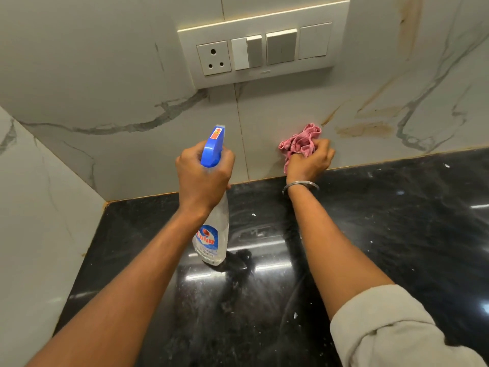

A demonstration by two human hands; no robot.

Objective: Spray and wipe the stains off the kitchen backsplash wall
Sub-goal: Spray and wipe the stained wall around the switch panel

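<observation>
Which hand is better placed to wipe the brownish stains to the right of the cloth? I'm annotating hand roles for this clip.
The right hand. It already holds the pink cloth against the backsplash, just left of the brownish stains. The left hand is busy gripping the spray bottle, farther from them.

A home kitchen; black stone countertop; marble-look tiled backsplash; wall switchboard
</observation>
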